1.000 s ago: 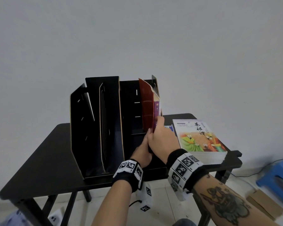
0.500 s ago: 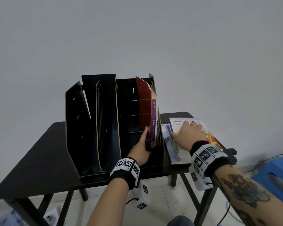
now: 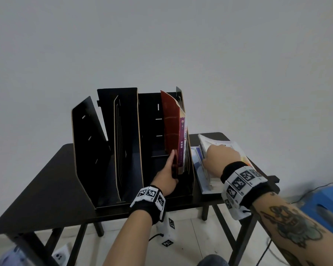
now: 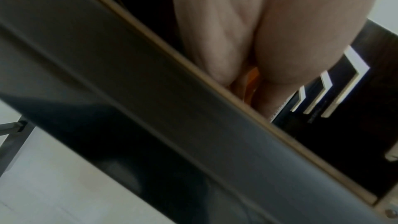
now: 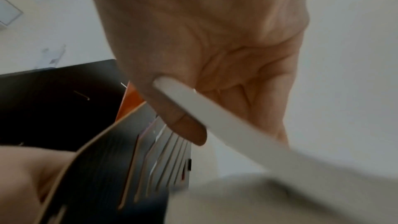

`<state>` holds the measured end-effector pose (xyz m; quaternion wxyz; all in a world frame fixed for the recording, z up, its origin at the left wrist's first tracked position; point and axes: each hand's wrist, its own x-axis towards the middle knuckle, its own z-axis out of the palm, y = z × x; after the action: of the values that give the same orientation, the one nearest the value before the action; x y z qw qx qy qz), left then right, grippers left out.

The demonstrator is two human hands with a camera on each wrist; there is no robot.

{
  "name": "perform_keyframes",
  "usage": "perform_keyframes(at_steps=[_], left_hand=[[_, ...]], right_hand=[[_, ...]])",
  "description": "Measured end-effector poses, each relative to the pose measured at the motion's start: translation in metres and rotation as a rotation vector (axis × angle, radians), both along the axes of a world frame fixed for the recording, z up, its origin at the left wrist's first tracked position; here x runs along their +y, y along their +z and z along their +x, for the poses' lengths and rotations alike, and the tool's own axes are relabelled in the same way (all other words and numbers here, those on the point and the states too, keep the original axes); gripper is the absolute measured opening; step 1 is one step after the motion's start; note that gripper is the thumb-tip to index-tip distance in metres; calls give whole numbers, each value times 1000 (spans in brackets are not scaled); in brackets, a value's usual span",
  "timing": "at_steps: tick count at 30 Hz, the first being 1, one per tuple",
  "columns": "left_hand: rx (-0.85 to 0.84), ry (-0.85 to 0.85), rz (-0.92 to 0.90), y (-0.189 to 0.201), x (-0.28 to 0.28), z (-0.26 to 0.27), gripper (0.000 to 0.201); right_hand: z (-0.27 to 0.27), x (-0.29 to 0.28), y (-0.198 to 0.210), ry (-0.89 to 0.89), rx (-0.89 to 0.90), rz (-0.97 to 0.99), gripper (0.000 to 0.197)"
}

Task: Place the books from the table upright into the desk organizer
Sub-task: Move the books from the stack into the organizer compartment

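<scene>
Red book [image 3: 172,131] upright in organizer [image 3: 123,143] — left hand [image 3: 166,173] flat against it, right hand [image 3: 222,157] pinching top book [image 3: 206,143].

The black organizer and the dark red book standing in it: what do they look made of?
The desk organizer looks like thin wood fibreboard with a matte black face: its cut edges show pale tan. The red book seems a paperback, its glossy card cover bending at the top.

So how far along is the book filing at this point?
Partly done. A red book and others stand in the desk organizer's right compartment, steadied by the left hand. In hand: the right hand grips the top book of the stack on the table. Left: that book and at least one more beneath it.
</scene>
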<state>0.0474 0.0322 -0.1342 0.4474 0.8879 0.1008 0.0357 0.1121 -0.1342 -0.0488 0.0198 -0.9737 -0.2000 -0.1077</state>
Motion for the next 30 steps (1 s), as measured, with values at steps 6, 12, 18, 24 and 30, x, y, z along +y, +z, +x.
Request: perform_keyframes(at_steps=[6, 12, 18, 24, 30], left_hand=[[12, -13, -1, 0, 1, -1, 109], [-1, -17, -13, 0, 1, -1, 110], [7, -5, 10, -1, 0, 0, 108], [-3, 4, 36, -1, 0, 1, 105], [11, 33, 55, 0, -1, 0, 101]], right_hand=[[-5, -10, 48, 1, -134, 386, 24], [-28, -15, 86, 152, -268, 1080, 14], [-56, -3, 99, 268, -382, 1366, 19], [-55, 19, 87, 355, -255, 1092, 35], [-68, 32, 74, 415, -296, 1143, 26]])
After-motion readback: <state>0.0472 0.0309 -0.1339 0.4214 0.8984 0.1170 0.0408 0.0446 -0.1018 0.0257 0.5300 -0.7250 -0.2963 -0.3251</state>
